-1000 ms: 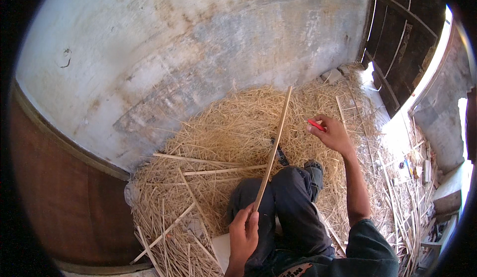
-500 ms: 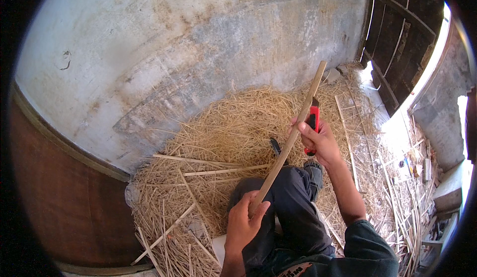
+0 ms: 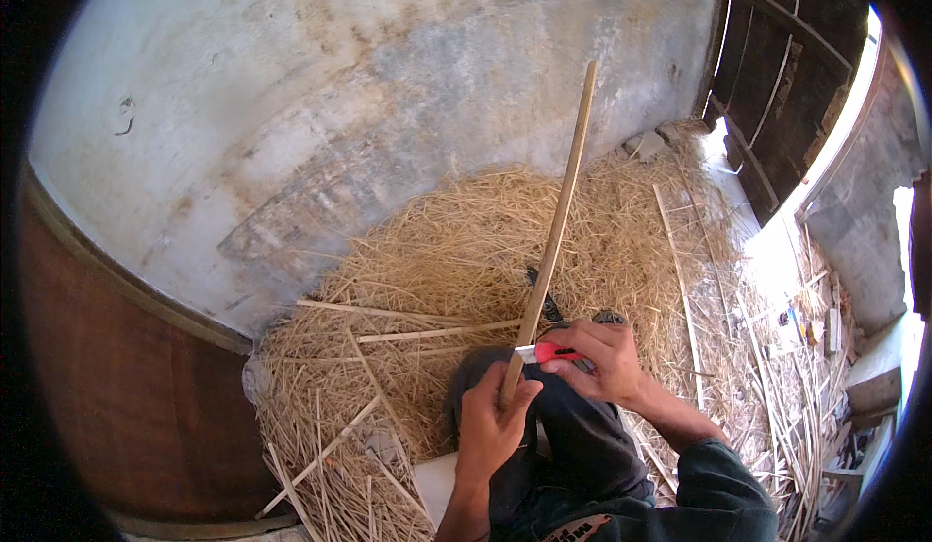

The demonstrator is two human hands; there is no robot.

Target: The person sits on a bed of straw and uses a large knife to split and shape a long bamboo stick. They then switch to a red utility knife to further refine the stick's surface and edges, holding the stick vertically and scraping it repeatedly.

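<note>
My left hand [image 3: 493, 423] is wrapped round the lower end of a long, narrow wooden strip [image 3: 562, 214], which rises steeply up and slightly right in front of the wall. In my right hand [image 3: 604, 361] is a red utility knife [image 3: 555, 352], its fingers closed on the handle. The knife's blade reaches left and meets the strip just above my left hand. Below both hands are my bent legs in dark trousers [image 3: 585, 435].
Straw-like shavings [image 3: 466, 241] cover the floor ahead. Loose pale strips [image 3: 442, 332] lie on them to the left, and another strip [image 3: 682, 294] lies to the right. A stained wall [image 3: 388, 85] stands behind. Dark wooden planks [image 3: 791, 76] are at the far right.
My right hand has come down along the strip toward my left hand, bringing the knife blade against the wood. The strip now stands more upright.
</note>
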